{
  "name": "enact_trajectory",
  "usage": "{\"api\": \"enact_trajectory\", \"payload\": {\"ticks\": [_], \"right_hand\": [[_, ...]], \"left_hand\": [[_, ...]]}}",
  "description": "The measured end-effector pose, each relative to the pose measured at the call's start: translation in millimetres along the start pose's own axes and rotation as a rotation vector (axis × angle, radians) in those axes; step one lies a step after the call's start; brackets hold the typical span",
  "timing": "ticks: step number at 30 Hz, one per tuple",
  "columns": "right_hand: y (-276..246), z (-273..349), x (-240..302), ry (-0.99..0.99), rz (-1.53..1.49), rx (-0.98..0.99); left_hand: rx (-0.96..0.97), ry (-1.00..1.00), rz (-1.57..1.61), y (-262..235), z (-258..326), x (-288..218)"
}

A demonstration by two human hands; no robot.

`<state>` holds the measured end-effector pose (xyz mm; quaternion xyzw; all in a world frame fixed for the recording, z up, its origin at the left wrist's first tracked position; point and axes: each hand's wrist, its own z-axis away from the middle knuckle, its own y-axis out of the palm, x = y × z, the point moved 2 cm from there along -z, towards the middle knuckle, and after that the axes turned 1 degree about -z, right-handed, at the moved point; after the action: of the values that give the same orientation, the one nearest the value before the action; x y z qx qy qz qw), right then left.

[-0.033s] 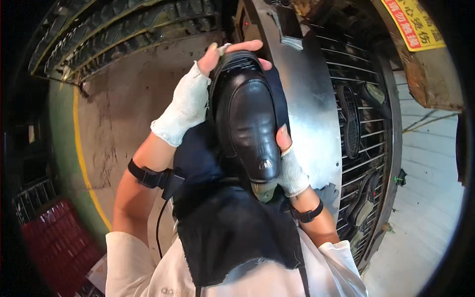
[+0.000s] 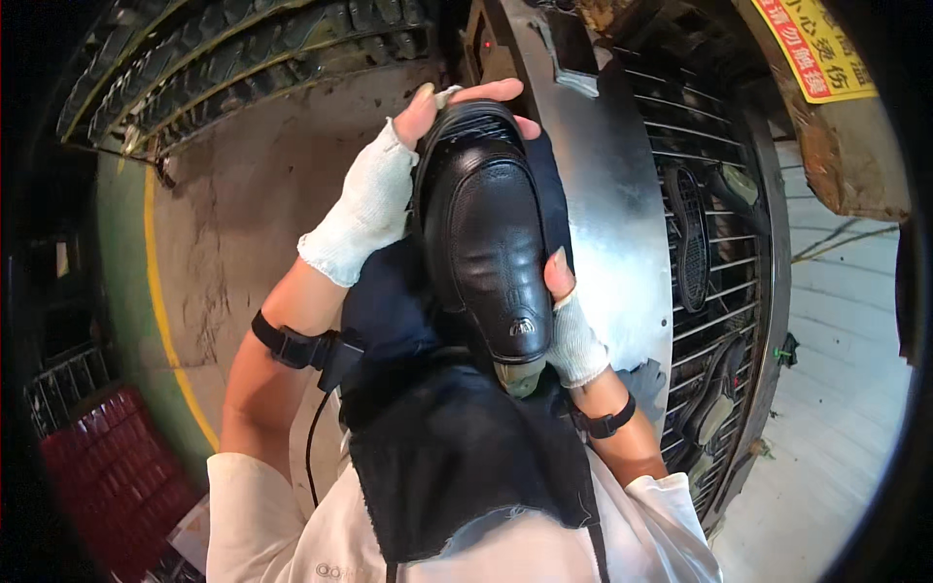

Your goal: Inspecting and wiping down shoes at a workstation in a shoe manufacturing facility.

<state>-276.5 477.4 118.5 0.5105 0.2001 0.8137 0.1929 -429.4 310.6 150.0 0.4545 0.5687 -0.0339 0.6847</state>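
A black leather shoe (image 2: 498,233) lies lengthwise in front of me, above my lap, its toe pointing away. A greenish shoe last (image 2: 520,377) sticks out of its near end. My left hand (image 2: 374,185), in a white fingerless glove, is closed round the far end, with fingertips showing over the toe and sole edge. At the near right side, my right hand (image 2: 575,330), gloved the same way, grips the shoe with its thumb up along the edge; its other fingers are hidden beneath. A black apron (image 2: 466,457) covers my lap.
To the right runs a metal machine top (image 2: 607,214) beside a barred rack (image 2: 714,262) with a dark sole (image 2: 688,238) and several shoe parts. A yellow and red sign (image 2: 821,58) hangs at upper right. Racks of dark shoes (image 2: 262,68) stand at far left, a dark red stack (image 2: 112,476) lower left.
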Motion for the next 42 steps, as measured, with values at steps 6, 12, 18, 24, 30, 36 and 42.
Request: {"api": "enact_trajectory", "payload": {"ticks": [6, 12, 18, 24, 30, 36, 42], "right_hand": [[6, -3, 0, 0.057, -0.017, 0.016], [7, -4, 2, 0.026, -0.017, -0.009], [2, -7, 1, 0.005, 0.011, 0.046], [2, -1, 10, 0.01, 0.056, 0.098], [44, -3, 31, -0.078, 0.291, 0.097], [16, -8, 22, -0.351, 0.707, -0.138], [13, -3, 24, -0.54, 0.696, 0.159]], "left_hand": [[0.021, -0.029, -0.014, 0, 9, -1], [0.035, -0.046, -0.027, 5, 10, -3], [0.017, -0.055, -0.088, 12, 17, -5], [0.04, -0.008, -0.393, 11, 41, -27], [-0.193, -0.038, -0.364, 5, 65, -37], [-0.073, 0.049, -0.024, -18, 85, -22], [0.06, -0.029, 0.196, -39, 83, 22]]}}
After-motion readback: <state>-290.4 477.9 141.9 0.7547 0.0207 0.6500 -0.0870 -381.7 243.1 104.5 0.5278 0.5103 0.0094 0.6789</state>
